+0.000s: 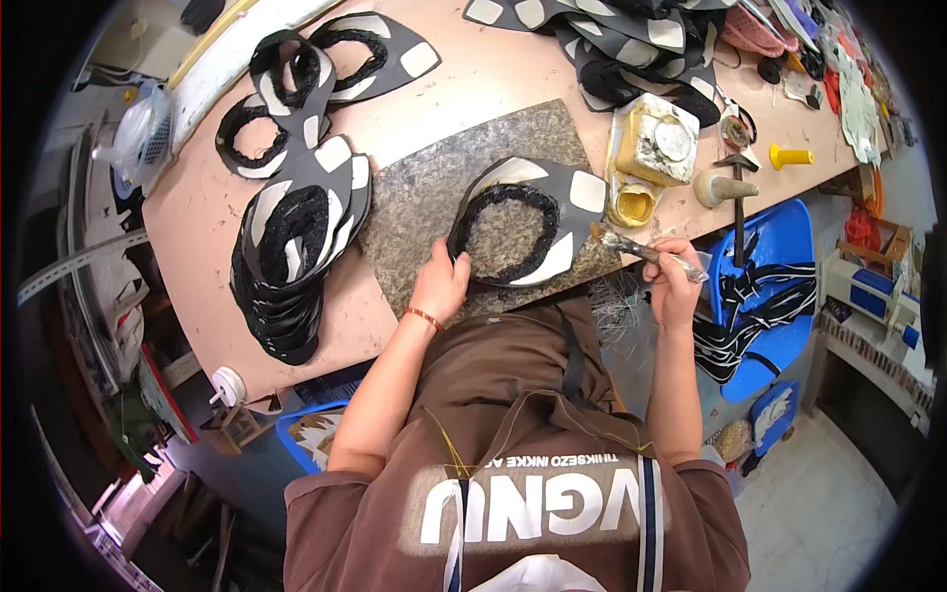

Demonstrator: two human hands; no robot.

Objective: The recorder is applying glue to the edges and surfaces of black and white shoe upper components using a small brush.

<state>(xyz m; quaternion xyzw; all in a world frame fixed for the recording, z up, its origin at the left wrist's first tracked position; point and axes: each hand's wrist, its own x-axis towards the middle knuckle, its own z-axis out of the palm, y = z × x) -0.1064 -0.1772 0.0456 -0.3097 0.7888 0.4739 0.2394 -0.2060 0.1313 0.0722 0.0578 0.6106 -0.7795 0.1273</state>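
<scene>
On a speckled grey slab lies a dark grey shoe upper with white patches and a black-edged oval opening. My left hand grips its near left edge, fingers closed, with the thumb on top. In my right hand is a glue brush, held by its handle. Its bristle end points left, close to the upper's right edge; I cannot tell whether they touch. Beyond the brush stands a glue-stained white container, with a cup of yellow glue at its near side.
A stack of similar uppers sits left of the slab, with looser ones behind it. Another pile lies at the back. A hammer, a yellow spool and a blue bin are to the right.
</scene>
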